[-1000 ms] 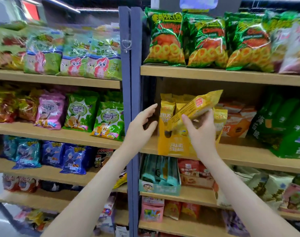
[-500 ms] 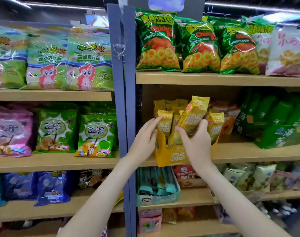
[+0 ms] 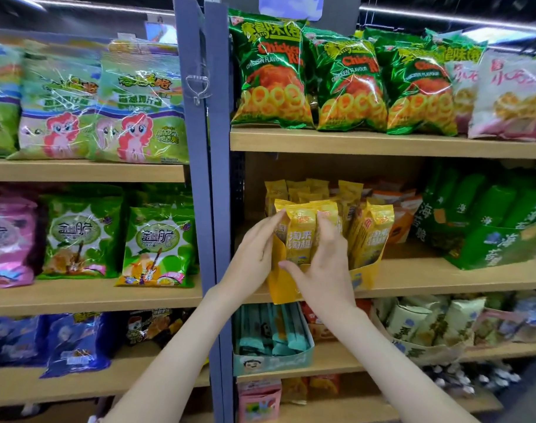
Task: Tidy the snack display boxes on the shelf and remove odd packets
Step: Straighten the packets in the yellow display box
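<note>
A yellow display box [image 3: 283, 290] stands on the middle shelf [image 3: 413, 277], just right of the blue upright post. Several yellow snack packets stand in it. My right hand [image 3: 320, 264] holds the front packet [image 3: 300, 236] upright in the box, thumb low in front, fingers curled round its right side. My left hand [image 3: 254, 254] lies with straight fingers against the box's left side and the packets there. More yellow packets [image 3: 372, 236] lean at the box's right end.
Orange packets [image 3: 402, 215] sit behind the yellow box, green seaweed boxes [image 3: 489, 227] to its right. A teal box [image 3: 272, 358] stands on the shelf below. Green chicken-ring bags [image 3: 271, 74] fill the shelf above. The blue post [image 3: 205, 178] divides the shelving units.
The yellow packet my right hand held tilted above the box has come down and stands upright in the front row. My left hand has closed in against the box's left side.
</note>
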Demonstrator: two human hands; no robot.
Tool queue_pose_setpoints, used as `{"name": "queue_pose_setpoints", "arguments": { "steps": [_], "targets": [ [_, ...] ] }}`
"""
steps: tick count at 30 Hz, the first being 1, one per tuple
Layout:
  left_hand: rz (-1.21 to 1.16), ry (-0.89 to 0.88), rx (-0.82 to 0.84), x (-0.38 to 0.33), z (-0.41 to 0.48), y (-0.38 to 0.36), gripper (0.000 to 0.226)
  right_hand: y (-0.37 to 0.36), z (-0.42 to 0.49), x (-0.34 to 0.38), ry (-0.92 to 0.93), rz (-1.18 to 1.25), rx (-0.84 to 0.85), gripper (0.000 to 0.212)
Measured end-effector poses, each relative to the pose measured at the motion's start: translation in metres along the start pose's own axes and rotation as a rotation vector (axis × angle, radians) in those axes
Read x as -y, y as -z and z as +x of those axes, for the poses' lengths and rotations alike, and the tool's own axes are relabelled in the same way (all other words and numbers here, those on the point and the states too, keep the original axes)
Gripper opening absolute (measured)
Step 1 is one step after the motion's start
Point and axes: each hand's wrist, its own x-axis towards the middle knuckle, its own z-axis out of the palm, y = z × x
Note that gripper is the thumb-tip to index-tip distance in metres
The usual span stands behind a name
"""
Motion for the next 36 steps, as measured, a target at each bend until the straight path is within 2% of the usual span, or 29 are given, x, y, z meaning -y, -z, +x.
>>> {"name": "queue_pose_setpoints", "arguments": {
  "steps": [2,4,7,10,14,19,21,23,27,30,34,36],
  "targets": [
    [0.026,0.008,0.0,0.004,0.002,-0.001,0.056,0.003,0.005,-0.002,0.232,-0.157,-0.149,0.093],
    [0.072,0.021,0.025,0.003,0.003,-0.003,0.059,0.003,0.012,-0.006,0.318,-0.295,-0.154,0.082],
    [0.117,0.019,0.049,-0.004,0.002,-0.006,0.057,-0.003,0.018,-0.011,0.28,-0.375,-0.055,0.071],
    [0.042,-0.03,-0.006,-0.007,0.002,-0.008,0.053,-0.009,0.016,-0.02,0.239,-0.325,-0.04,0.07],
    [0.006,0.137,-0.157,-0.005,0.014,-0.008,0.048,-0.015,0.009,-0.029,0.28,-0.315,-0.087,0.07],
    [0.121,0.194,-0.055,-0.005,0.028,-0.003,0.041,-0.021,0.009,-0.031,0.352,-0.313,-0.133,0.067],
    [0.156,0.191,-0.072,-0.008,0.031,-0.002,0.036,-0.023,0.01,-0.031,0.371,-0.313,-0.144,0.065],
    [0.11,0.155,-0.167,-0.015,0.032,-0.001,0.032,-0.025,0.01,-0.032,0.382,-0.315,-0.152,0.065],
    [-0.179,0.032,-0.472,-0.043,0.032,0.006,0.024,-0.024,0.013,-0.033,0.389,-0.318,-0.151,0.067],
    [-0.385,-0.109,-0.594,-0.062,0.023,0.012,0.02,-0.023,0.014,-0.033,0.39,-0.322,-0.152,0.068],
    [-0.443,-0.273,-0.731,-0.08,-0.002,0.026,0.019,-0.021,0.014,-0.032,0.388,-0.383,-0.155,0.07],
    [-0.417,-0.259,-0.746,-0.084,-0.016,0.036,0.018,-0.019,0.011,-0.031,0.395,-0.428,-0.138,0.07]
  ]
}}
